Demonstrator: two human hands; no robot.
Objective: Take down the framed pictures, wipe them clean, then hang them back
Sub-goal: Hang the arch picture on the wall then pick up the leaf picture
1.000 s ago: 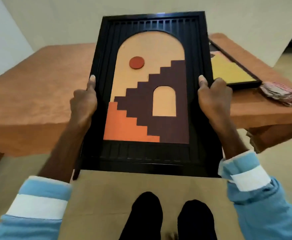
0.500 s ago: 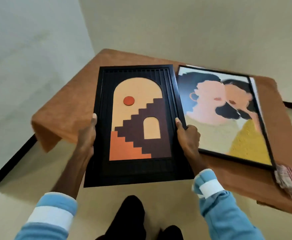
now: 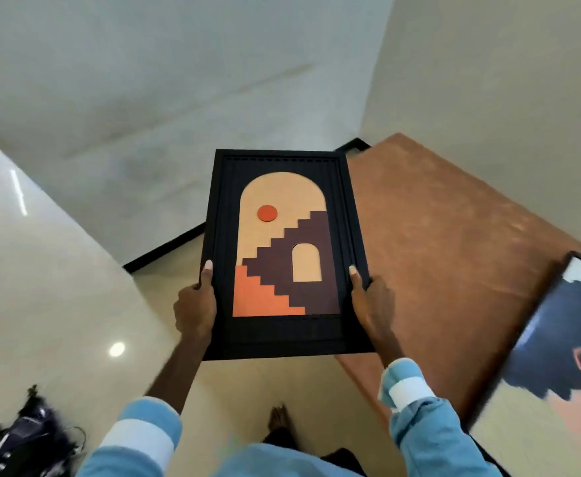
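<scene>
Black rectangular framed picture of a tan arch and brown stairway [image 3: 282, 201] is held aloft at frame centre. Its side edges are clasped by the left hand [image 3: 194, 309] at 9 o'clock and the right hand [image 3: 373, 301] at 3 o'clock, thumbs laid on the front. A brown-covered table [image 3: 454, 235] is seen at 3 o'clock.

Both arms reach forward. The left hand [image 3: 194, 309] grips the framed picture [image 3: 284, 335] at its left edge, the right hand [image 3: 373, 301] at its right edge, thumbs on its front.
</scene>
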